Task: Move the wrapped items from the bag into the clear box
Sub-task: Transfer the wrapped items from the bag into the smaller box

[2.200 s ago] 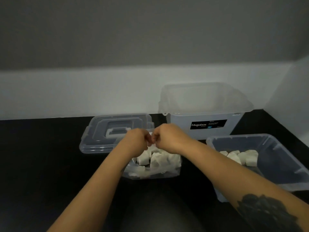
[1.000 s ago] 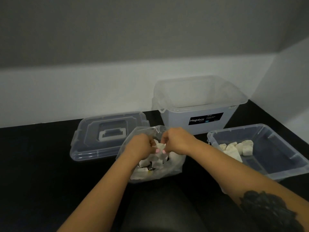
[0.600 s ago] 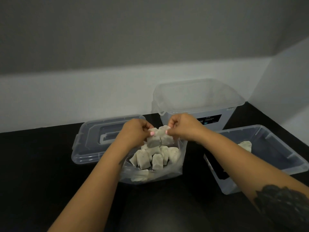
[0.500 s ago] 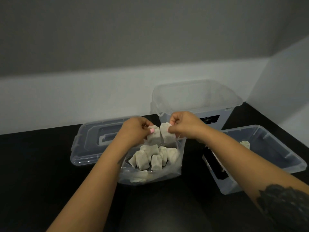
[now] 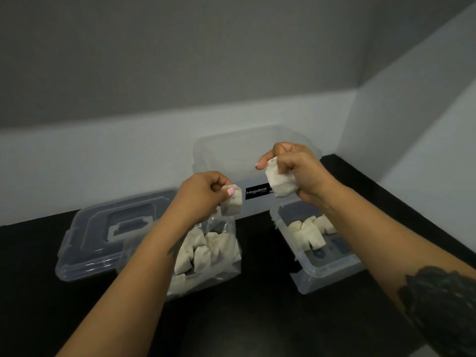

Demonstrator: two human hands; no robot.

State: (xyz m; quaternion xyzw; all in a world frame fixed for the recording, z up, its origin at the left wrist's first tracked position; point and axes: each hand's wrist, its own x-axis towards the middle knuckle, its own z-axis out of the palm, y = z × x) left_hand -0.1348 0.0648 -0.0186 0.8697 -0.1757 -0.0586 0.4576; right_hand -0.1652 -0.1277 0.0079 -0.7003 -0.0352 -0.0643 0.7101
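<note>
Head view: my left hand (image 5: 203,194) pinches one wrapped item (image 5: 231,203) above the bag (image 5: 211,256); my right hand (image 5: 296,171) grips another wrapped piece (image 5: 279,184) over the clear box (image 5: 324,274). They look light, soft, crinkly; a corner pinch is probably enough.

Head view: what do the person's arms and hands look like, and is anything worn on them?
Both forearms are bare, with no sleeves, gloves or wristwear visible. The left hand has a pink-painted thumbnail. The right forearm carries a large dark tattoo near the elbow. The right hand shows no rings.
</note>
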